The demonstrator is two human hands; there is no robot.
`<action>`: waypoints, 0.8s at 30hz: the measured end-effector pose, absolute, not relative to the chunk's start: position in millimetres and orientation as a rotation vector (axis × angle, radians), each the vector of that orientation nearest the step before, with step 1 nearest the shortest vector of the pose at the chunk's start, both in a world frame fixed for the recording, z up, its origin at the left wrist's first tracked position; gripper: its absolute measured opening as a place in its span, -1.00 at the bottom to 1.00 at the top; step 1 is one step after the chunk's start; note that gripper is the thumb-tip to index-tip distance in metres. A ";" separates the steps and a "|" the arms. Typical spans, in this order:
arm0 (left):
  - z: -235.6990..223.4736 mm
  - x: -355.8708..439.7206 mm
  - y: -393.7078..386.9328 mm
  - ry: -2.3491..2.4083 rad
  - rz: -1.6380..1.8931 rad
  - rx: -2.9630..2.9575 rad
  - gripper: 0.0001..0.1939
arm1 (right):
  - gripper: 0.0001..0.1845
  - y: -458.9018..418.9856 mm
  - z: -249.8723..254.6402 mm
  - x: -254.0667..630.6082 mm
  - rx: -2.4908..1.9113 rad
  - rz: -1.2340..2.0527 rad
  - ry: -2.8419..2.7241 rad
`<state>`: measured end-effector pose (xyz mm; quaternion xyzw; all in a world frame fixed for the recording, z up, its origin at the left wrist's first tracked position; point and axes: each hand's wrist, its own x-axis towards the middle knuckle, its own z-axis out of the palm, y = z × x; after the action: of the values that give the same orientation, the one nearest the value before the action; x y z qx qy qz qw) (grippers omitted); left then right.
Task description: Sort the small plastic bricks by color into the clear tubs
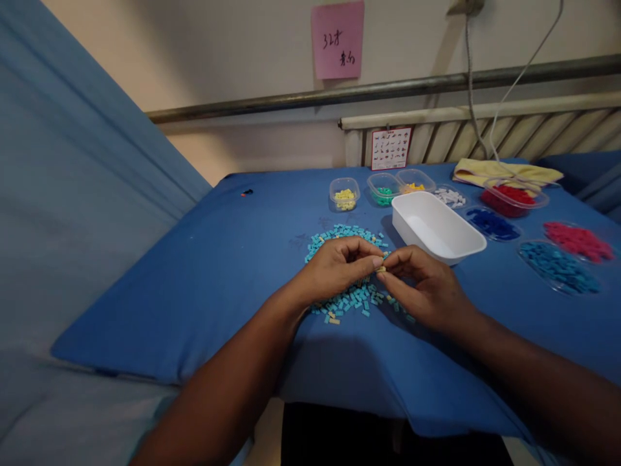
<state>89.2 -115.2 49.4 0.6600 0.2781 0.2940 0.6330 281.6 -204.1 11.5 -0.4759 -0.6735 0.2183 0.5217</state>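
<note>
A heap of small light-blue bricks (339, 234), with a few tan ones mixed in, lies on the blue cloth (218, 272) that covers the table. Both my hands hover over the heap. My left hand (339, 268) and my right hand (422, 288) meet fingertip to fingertip, pinching a small tan brick (382, 268) between them. An empty white rectangular tray (436, 228) stands just behind my right hand.
Small clear tubs hold yellow (344, 197), green (384, 193) and orange (412, 187) bricks at the back. Lids at right carry white (450, 197), red (509, 199), dark blue (492, 224), pink (578, 241) and teal (557, 266) bricks. A yellow cloth (504, 172) lies beyond; a blue curtain hangs left.
</note>
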 end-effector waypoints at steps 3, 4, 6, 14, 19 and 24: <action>49.1 88.3 -115.2 0.605 0.650 1.488 -0.67 | -0.81 -203.5 9.5 279.9 -1.132 0.606 -1.544; 49.0 88.1 -115.1 0.600 0.639 1.474 -0.66 | -0.82 -203.4 10.0 280.2 -1.131 0.595 -1.551; 48.9 88.1 -114.8 0.611 0.617 1.432 -0.65 | -0.87 -203.5 13.3 281.9 -1.132 0.515 -1.605; 49.7 91.9 -121.0 0.627 0.565 1.336 -0.57 | -0.99 -204.3 25.6 288.0 -1.164 0.254 -1.727; 50.1 91.1 -116.3 0.691 0.659 1.368 -0.54 | -0.83 -203.2 17.8 283.7 -1.191 0.291 -1.666; 46.6 80.6 -99.1 0.890 0.793 1.440 -0.52 | -0.89 -214.5 17.8 274.4 -0.958 0.299 -2.009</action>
<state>80.6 -99.1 46.6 0.6195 0.3831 0.3413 0.5941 274.4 -214.5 17.8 -0.3843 -0.8065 0.1199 0.4330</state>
